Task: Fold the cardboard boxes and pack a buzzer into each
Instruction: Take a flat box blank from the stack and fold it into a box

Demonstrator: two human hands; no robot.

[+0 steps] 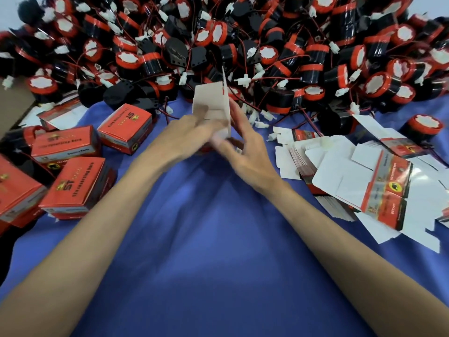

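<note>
Half-folded box (211,105), held upright just above the blue cloth (206,239), pale inside showing. The left hand (184,135) grips its lower left part, fingers curled round it. The right hand (245,144) lies against its right wall with the thumb near a bottom flap; blur hides whether it pinches. The step likely goes best with one hand keeping the walls square while the other tucks the flaps in order. Beyond the box: heaped buzzers (218,45). To its left: closed red boxes (73,188). To its right: flat blanks (364,186).

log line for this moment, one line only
phase: box folding | left hand holds half-folded box | right hand presses its side | buzzer pile behind | closed boxes left | flat blanks right
</note>
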